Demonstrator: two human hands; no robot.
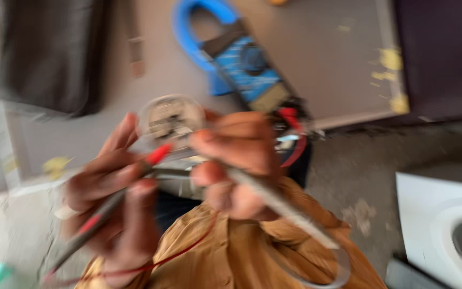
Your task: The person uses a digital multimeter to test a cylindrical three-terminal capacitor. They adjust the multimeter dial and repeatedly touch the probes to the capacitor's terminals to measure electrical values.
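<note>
Clamp meter (244, 64) on table (343, 80), behind hands w/ probes.

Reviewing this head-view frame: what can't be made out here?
- Round part behind the hands: motion blur hides its detail.
- Left hand red-tipped probe: lower end blurred.
- Right hand grey probe: tip hidden by fingers.
- Blue clamp meter: dial blurred, jaw cut by top edge.

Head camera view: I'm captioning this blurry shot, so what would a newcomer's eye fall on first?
First, the two hands at centre: the left hand holds a red-tipped test probe, and the right hand holds a grey probe, both against a small round part. Behind them, a blue clamp meter lies on the grey board.
</note>
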